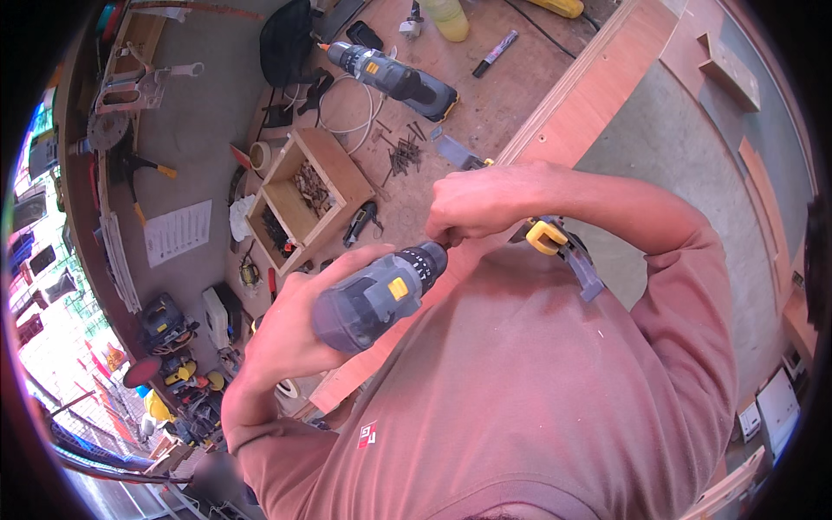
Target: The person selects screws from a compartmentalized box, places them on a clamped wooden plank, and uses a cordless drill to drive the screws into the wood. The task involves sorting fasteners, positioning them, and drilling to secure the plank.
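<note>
My left hand is wrapped around a grey cordless drill with a yellow mark, its chuck pointing toward my right hand. My right hand is closed with the fingers curled at the drill's front end; whatever they pinch is hidden. Beneath both hands runs a long plywood strip, crossing diagonally in front of my body. A yellow and black clamp sits at the strip just beside my right wrist. Dark loose screws lie in a heap on the workbench beyond my hands.
A second cordless drill lies on the bench near a marker and a yellowish bottle. A divided wooden box holds small hardware, with a utility knife beside it. Assorted tools crowd the left side.
</note>
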Demonstrator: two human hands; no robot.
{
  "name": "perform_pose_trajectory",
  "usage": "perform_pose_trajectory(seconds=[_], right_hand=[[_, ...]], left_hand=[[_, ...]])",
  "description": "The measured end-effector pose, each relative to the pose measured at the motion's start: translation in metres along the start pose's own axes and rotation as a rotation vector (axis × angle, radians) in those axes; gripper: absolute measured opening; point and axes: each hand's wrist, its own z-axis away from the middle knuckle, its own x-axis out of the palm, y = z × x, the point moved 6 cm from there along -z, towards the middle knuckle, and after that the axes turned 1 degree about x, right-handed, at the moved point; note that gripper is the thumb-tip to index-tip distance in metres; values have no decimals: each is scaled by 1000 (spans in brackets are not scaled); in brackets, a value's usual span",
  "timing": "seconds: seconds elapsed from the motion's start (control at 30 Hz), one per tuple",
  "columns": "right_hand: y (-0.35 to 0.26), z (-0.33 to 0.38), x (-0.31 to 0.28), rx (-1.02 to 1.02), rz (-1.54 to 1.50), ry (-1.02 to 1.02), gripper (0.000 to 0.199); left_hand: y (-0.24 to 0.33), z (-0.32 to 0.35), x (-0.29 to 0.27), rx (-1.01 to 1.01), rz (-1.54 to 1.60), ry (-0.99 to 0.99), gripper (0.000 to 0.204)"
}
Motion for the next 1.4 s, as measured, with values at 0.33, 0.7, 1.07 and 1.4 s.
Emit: perform_pose_trajectory(seconds=[0.33,0.7,1.07,1.4], right_hand=[[1,0,0,-16,7,-3,13],[2,3,0,41,48,-7,14],[-51,23,-73,-304,5,484,20],[-70,-17,-57,-737,-478,421,62]], left_hand=[[9,-9,2,-51,-120,-72,73],[7,-18,-1,-59,-102,-131,75],[6,-13,6,-184,-206,-221,77],[-15,-16,4,-89,-252,-160,67]])
